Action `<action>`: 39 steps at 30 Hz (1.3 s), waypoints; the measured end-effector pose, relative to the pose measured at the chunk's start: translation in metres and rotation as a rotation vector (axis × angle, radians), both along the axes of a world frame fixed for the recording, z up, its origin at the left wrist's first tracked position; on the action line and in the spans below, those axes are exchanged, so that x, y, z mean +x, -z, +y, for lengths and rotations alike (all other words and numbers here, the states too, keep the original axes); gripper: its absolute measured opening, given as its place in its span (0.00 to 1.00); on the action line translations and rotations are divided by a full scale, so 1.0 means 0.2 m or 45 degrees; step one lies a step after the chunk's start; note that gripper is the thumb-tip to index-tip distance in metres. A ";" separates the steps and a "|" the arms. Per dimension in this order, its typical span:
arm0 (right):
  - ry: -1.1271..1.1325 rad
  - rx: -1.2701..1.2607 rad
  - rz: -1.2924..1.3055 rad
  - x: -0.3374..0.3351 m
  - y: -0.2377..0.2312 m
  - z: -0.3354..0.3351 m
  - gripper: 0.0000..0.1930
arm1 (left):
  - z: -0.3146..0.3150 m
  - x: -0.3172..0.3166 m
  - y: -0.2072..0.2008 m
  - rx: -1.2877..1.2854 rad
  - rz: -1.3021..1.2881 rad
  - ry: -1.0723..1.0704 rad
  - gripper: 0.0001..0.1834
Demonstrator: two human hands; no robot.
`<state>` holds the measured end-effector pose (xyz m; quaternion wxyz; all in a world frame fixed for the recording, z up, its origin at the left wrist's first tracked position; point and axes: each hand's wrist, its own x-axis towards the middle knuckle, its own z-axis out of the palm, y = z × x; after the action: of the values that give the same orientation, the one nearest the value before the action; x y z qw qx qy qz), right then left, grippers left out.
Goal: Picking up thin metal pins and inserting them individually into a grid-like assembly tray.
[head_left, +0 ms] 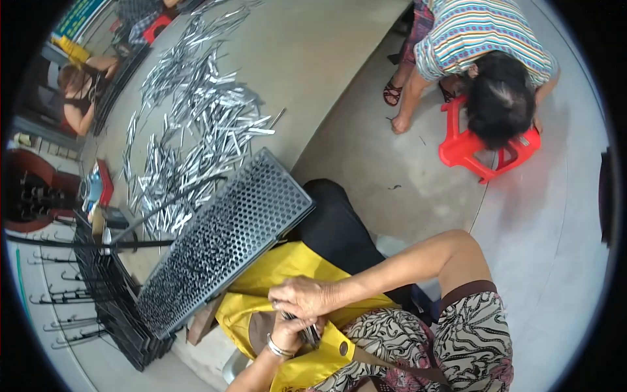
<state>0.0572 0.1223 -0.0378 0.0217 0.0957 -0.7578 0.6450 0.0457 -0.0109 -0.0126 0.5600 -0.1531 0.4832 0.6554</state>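
In the head view, we see the person's left hand low over the lap, its fingers wrapped around a small bundle of thin metal pieces. The right hand is just above it, touching, with bent fingers; we cannot tell whether it grips the bundle too, since its fingertips are hidden. Both hands are over a yellow apron.

Beyond them, a perforated panel lies slantwise along the near edge of the table. Dark pieces crowd the holes toward its lower left corner, while the holes by its right end look open. We find loose silver strips heaped on the table, nearer its left edge than its right. Well apart, past the table's right edge, a co-worker bends over a red stool.
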 end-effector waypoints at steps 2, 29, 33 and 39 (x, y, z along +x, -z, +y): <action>-0.090 0.050 -0.035 0.05 -0.01 0.02 0.08 | -0.04 0.01 0.01 -0.015 -0.045 0.124 0.24; -0.170 0.317 0.070 0.00 -0.09 0.24 0.08 | -0.01 0.02 0.01 0.037 0.146 0.104 0.12; -0.080 0.449 0.032 -0.02 -0.08 0.25 0.09 | -0.07 -0.01 0.13 0.105 -0.138 -0.169 0.09; 0.043 0.229 0.020 -0.09 0.00 0.29 0.08 | 0.17 -0.14 -0.05 0.060 0.183 -0.086 0.12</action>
<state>0.0394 0.1808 -0.0370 0.0296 0.0895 -0.8140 0.5732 0.0185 0.0236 -0.0024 0.5049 -0.1088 0.5012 0.6943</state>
